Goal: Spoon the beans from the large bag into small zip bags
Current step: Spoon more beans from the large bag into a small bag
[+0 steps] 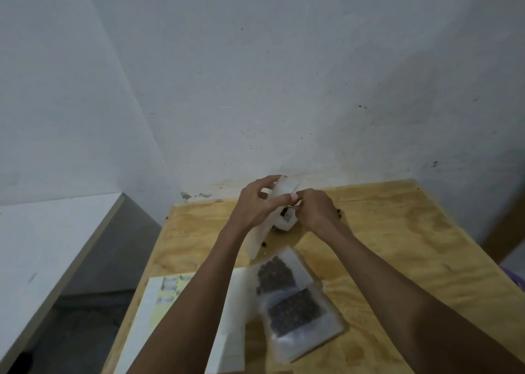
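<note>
Here both the left hand (pixel 255 203) and right hand (pixel 314 207) pinch a small frosted plastic zip bag (pixel 279 194) above the pale plywood tabletop (pixel 397 231); best spread its mouth wide before spooning

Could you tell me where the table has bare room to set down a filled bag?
Bare wood on the table lies right of the right hand and filled bags. Crowded: the middle, and the near-left paper sheet.

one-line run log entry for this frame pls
left hand: holds small zip bag | right hand: pinches its top | filled bags: on table | loose beans
</note>
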